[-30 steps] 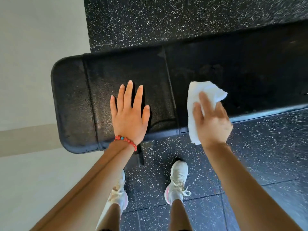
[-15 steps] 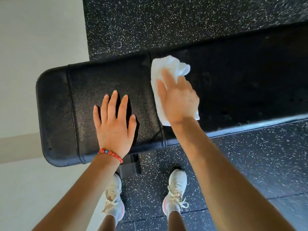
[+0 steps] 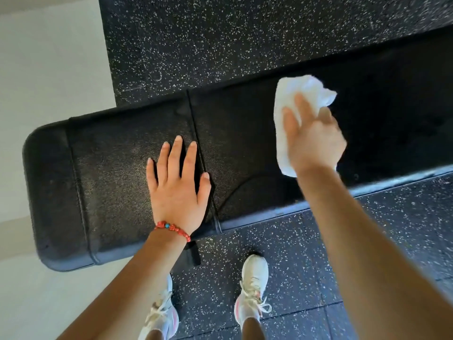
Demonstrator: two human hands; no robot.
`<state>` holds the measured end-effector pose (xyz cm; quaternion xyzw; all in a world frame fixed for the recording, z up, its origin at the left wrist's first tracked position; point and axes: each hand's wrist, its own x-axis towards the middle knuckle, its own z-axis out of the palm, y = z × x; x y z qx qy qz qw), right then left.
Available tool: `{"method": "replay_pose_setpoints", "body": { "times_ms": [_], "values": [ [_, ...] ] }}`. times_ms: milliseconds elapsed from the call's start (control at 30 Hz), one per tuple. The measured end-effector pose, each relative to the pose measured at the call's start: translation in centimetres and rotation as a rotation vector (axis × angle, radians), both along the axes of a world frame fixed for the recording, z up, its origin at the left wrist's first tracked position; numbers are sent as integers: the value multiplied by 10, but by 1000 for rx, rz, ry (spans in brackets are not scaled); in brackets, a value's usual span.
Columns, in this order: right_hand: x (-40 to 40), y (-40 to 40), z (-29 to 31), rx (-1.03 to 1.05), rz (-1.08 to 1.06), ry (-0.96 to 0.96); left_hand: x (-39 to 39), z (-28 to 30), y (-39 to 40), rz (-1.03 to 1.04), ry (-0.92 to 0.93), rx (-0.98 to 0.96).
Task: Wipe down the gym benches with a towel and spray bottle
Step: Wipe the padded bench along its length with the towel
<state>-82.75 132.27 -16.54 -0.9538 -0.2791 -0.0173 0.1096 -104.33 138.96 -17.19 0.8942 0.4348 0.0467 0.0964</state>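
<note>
A black padded gym bench (image 3: pixel 117 168) runs from lower left to upper right across the view. My left hand (image 3: pixel 177 190) lies flat on its pad near the seam, fingers spread, a red bead bracelet on the wrist. Further right, my right hand (image 3: pixel 313 141) presses a crumpled white towel (image 3: pixel 301 94) onto the bench top; the hand is motion-blurred. No spray bottle is in sight.
The floor is black speckled rubber matting (image 3: pixel 220 40), with pale smooth flooring (image 3: pixel 49 57) to the left. My feet in white sneakers (image 3: pixel 252 290) stand just in front of the bench. A black bench foot (image 3: pixel 192 253) shows under the pad.
My right hand has swept the towel to the right along the bench, away from the seam. The left hand stays flat on the pad.
</note>
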Motion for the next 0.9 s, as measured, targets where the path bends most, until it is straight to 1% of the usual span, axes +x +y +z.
{"method": "replay_pose_setpoints", "body": {
  "times_ms": [33,67,100,133,167,200,233,267,333,433,500,533,600,667,733,767,833,900],
  "values": [
    [-11,1,0,-12,-15,-38,1,0,-1,4,1,1],
    [-29,2,1,5,16,-99,1,0,-1,6,1,1],
    [-51,1,2,38,101,-144,0,0,-2,4,0,0],
    [-73,-1,2,53,229,-203,0,0,-2,2,-4,-2],
    [-90,-5,5,55,347,-213,0,0,-1,3,-8,-7],
    [-97,-9,5,70,411,-188,0,0,-1,3,-10,-11],
    [-93,-14,5,83,438,-145,0,1,-2,2,-10,-12],
    [-83,-21,5,84,439,-141,1,1,-2,3,-9,-12],
    [-53,-40,5,58,359,-159,3,4,-3,18,-24,-9],
    [-9,-68,7,87,114,-108,14,9,-7,13,-84,-8],
    [-4,-71,7,74,9,-73,30,10,-10,-48,-103,1],
    [-9,-69,7,55,-6,-67,39,10,-13,-75,-100,-2],
    [-23,-64,5,19,53,-79,55,8,-21,-115,-71,-25],
    [-31,-66,5,8,245,-136,63,4,-26,-130,-15,-25],
    [-17,-76,6,-6,395,-182,64,1,-27,-128,15,0],
    [-2,-84,7,-23,397,-164,63,0,-26,-127,16,9],
    [31,-101,8,-26,246,-84,62,-1,-25,-125,18,26],
    [57,-116,10,46,30,-15,63,-1,-25,-125,23,34]
  ]
}}
